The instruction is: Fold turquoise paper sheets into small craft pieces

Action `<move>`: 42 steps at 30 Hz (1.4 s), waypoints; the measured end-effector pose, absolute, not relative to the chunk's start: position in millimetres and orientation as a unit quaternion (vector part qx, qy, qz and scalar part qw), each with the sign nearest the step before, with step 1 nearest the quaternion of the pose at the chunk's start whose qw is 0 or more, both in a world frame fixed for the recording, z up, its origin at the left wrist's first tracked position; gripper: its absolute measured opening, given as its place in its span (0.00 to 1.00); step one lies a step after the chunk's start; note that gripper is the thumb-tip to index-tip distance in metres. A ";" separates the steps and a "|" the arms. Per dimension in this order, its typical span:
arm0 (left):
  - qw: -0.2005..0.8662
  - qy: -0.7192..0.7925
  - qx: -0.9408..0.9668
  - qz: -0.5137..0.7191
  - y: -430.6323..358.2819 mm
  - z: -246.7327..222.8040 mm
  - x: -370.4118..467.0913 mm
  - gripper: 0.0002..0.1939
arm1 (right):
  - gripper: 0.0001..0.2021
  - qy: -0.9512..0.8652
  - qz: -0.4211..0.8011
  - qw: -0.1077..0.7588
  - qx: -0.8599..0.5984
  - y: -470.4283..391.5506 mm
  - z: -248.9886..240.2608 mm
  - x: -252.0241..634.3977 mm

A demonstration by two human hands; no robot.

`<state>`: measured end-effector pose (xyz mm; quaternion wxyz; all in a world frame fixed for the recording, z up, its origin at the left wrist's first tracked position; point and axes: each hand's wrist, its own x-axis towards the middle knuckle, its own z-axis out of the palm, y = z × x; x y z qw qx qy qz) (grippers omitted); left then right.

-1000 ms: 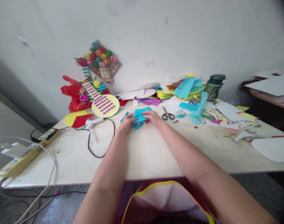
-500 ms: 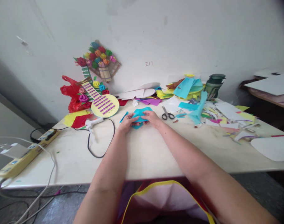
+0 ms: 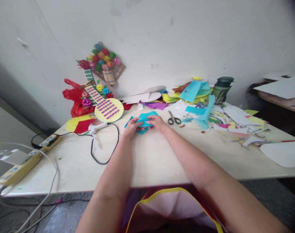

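Observation:
Both hands hold a piece of blue paper (image 3: 147,116) in the middle of the table. My left hand (image 3: 132,127) pinches its left side, and my right hand (image 3: 158,123) pinches the right side with thumb and fingers. Parts of the paper are hidden behind the fingers. Just right of my right hand lie scissors (image 3: 173,119) with dark handles. To the left, a white glue gun (image 3: 98,128) with a black cord rests on the tabletop.
A yellow paper guitar (image 3: 109,109) leans at the back left beside a red plastic bag (image 3: 74,97). A yellow power strip (image 3: 28,160) lies along the left edge. Coloured paper scraps (image 3: 229,121) and a green bottle (image 3: 222,90) occupy the right side.

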<state>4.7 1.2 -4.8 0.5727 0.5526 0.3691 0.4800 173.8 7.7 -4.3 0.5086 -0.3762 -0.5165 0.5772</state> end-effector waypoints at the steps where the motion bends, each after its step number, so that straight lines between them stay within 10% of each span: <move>1: 0.576 0.365 0.546 0.488 2.0 -5.3 4.5 0.20 | 0.15 -0.519 0.580 0.508 -0.370 8.3 -5.2 173.9; 42: 0.597 0.373 0.481 0.522 5.5 0.4 1.5 0.13 | 0.16 -0.539 0.563 0.524 -0.344 7.7 -6.7 172.1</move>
